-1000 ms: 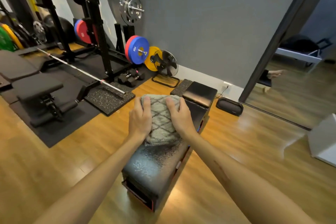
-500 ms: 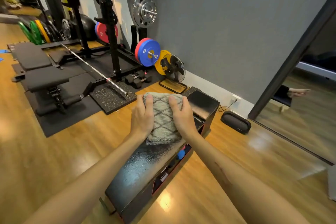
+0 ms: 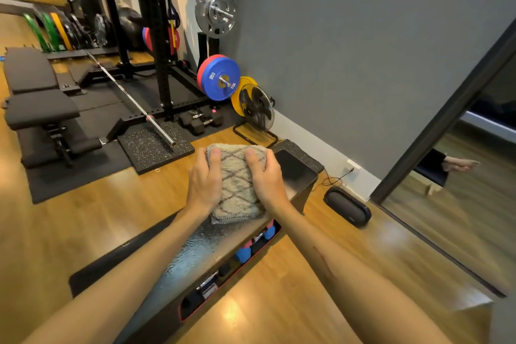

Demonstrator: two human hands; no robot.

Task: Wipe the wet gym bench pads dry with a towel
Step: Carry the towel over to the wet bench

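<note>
A folded beige towel [image 3: 237,184] with a dark diamond pattern lies on the black bench pad [image 3: 192,254], whose near stretch glistens with water drops. My left hand [image 3: 205,180] presses flat on the towel's left side. On the right side my right hand [image 3: 265,177] presses down, fingers extended toward the towel's far edge. Beyond the towel sits a second, smaller black pad [image 3: 293,169], shiny and dark. Small blue dumbbells [image 3: 243,254] show in the open storage slot under the bench.
A black speaker [image 3: 347,208] lies on the wood floor right of the bench. A floor fan [image 3: 257,109], coloured weight plates [image 3: 219,77], a barbell [image 3: 134,103] and a squat rack stand behind. Another black bench [image 3: 39,109] sits at left on rubber mats. A mirror lines the right wall.
The view has shifted left and closer, showing more of the bench's side. Both hands and the towel have slid a little farther along the pad, leaving wet pad behind them.
</note>
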